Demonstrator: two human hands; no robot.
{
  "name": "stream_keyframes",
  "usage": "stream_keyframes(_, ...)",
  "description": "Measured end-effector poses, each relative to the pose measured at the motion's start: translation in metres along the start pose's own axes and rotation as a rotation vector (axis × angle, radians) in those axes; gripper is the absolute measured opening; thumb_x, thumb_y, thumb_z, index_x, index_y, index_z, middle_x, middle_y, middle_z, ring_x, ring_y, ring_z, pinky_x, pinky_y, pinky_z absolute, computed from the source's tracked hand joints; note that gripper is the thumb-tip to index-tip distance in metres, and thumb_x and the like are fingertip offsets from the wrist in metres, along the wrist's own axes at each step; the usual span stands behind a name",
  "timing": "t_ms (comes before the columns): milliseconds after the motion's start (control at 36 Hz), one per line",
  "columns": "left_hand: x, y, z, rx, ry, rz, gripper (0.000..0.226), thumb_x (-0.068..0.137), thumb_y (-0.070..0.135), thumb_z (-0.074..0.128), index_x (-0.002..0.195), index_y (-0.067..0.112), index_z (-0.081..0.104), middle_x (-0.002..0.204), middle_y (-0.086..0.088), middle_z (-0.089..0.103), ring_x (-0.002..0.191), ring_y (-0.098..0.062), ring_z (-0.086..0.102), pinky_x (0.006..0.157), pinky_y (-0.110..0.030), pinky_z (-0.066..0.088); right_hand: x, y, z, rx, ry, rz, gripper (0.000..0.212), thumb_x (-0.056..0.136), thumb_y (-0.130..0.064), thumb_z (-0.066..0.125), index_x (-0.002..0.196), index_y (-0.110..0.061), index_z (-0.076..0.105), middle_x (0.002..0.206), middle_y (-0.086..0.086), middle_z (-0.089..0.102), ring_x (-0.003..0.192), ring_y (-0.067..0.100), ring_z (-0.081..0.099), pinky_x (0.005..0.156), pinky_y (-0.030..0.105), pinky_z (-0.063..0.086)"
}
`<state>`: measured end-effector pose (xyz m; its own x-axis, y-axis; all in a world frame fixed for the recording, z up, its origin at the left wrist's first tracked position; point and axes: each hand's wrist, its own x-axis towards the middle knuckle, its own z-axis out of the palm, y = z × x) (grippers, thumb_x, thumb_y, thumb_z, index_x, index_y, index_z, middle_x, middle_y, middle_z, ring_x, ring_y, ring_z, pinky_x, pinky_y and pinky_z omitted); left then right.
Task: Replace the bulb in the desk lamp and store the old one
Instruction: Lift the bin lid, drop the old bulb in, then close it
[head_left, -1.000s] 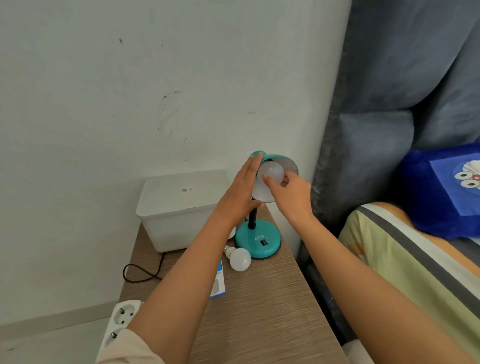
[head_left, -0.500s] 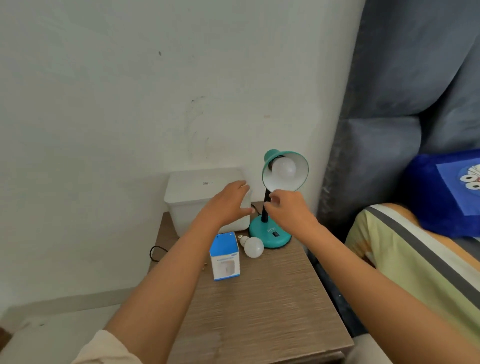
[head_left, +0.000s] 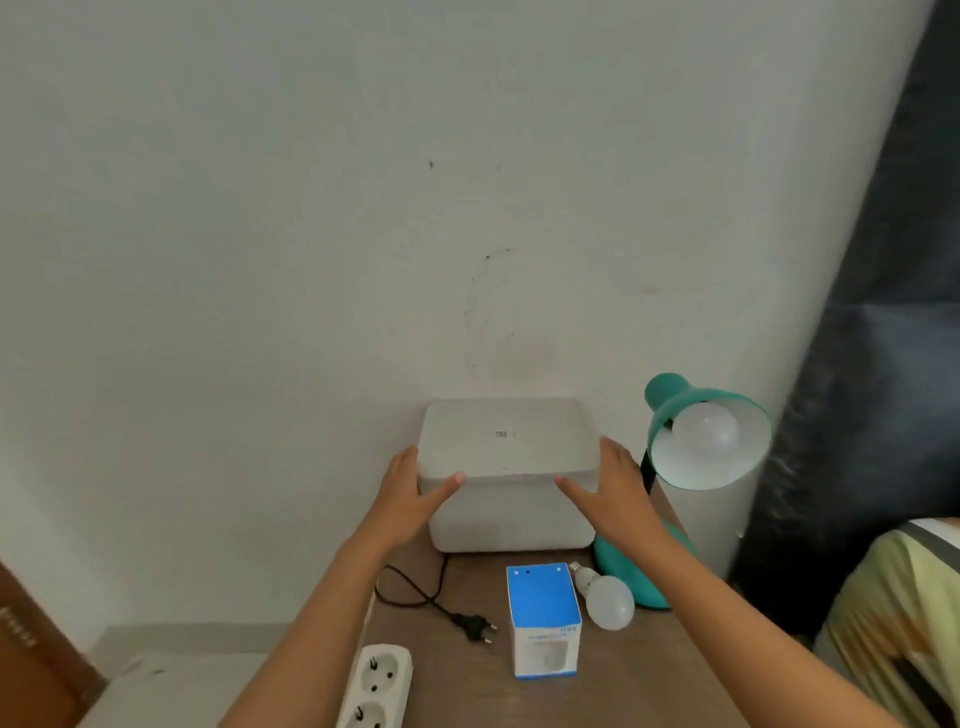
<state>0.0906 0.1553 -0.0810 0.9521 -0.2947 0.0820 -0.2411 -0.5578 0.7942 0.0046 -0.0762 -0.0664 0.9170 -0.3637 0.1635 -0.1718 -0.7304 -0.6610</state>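
Observation:
A teal desk lamp (head_left: 696, 415) stands at the table's right, with a white bulb (head_left: 706, 428) screwed into its shade. A second white bulb (head_left: 608, 603) lies loose on the table beside the lamp's base. A blue and white bulb box (head_left: 544, 618) stands just left of it. Against the wall sits a white lidded storage box (head_left: 506, 447). My left hand (head_left: 410, 499) grips the lid's left front corner and my right hand (head_left: 613, 493) grips its right front corner.
The lamp's black cord and unplugged plug (head_left: 475, 626) lie on the wooden table (head_left: 649, 675). A white power strip (head_left: 376, 686) hangs over the table's left front edge. A dark curtain (head_left: 872, 364) and striped bedding (head_left: 898, 613) are to the right.
Both hands have left the lamp's shade and bulb and moved left onto the white storage box's lid. The view has shifted left and down.

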Motion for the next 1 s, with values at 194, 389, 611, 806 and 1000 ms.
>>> stream_keyframes(194, 0.023, -0.024, 0.016, -0.157, -0.014, 0.009, 0.078, 0.077, 0.043, 0.073, 0.140, 0.025, 0.031, 0.132, 0.013, 0.036, 0.122, -0.007, 0.039, 0.102, -0.025, 0.034, 0.038, 0.021, 0.016, 0.172, -0.035, 0.135, 0.091, 0.069, -0.052, 0.072, 0.135, -0.005, 0.032, 0.140, 0.014, 0.042, 0.127, 0.027, 0.041, 0.104, 0.039, 0.039)
stream_keyframes(389, 0.036, -0.044, 0.027, -0.313, 0.065, 0.029, 0.083, 0.064, 0.052, 0.077, 0.135, 0.027, 0.043, 0.130, 0.007, 0.055, 0.119, -0.008, 0.052, 0.102, -0.037, 0.045, 0.040, 0.032, 0.022, 0.308, 0.059, 0.148, 0.092, 0.064, -0.045, 0.079, 0.138, -0.011, 0.037, 0.138, 0.006, 0.049, 0.127, 0.024, 0.045, 0.106, 0.037, 0.039)
stream_keyframes(611, 0.043, -0.027, 0.031, -0.481, 0.194, 0.068, 0.049, 0.081, 0.029, 0.070, 0.123, 0.035, 0.044, 0.115, 0.022, 0.056, 0.107, 0.008, 0.052, 0.088, -0.017, 0.045, 0.046, 0.019, 0.014, 0.447, 0.145, 0.139, 0.085, 0.067, -0.046, 0.076, 0.136, -0.014, 0.039, 0.135, 0.006, 0.051, 0.120, 0.019, 0.049, 0.105, 0.039, 0.041)
stream_keyframes(806, 0.051, -0.025, 0.027, -0.527, 0.144, 0.046, 0.073, 0.064, 0.050, 0.081, 0.125, 0.036, 0.044, 0.117, 0.024, 0.054, 0.106, 0.011, 0.050, 0.082, -0.010, 0.045, 0.055, 0.020, 0.012, 0.476, 0.026, 0.166, 0.094, 0.070, -0.044, 0.075, 0.144, -0.015, 0.025, 0.143, 0.004, 0.042, 0.129, 0.023, 0.042, 0.103, 0.033, 0.038)
stream_keyframes(1000, 0.061, -0.028, 0.021, -0.537, 0.060, 0.073, 0.088, 0.048, 0.040, 0.086, 0.126, 0.019, 0.051, 0.115, 0.006, 0.062, 0.102, -0.001, 0.061, 0.076, -0.016, 0.052, 0.060, 0.024, 0.010, 0.409, -0.087, 0.187, 0.127, 0.041, -0.058, 0.080, 0.146, -0.016, 0.021, 0.147, 0.005, 0.038, 0.133, 0.024, 0.039, 0.109, 0.045, 0.037)
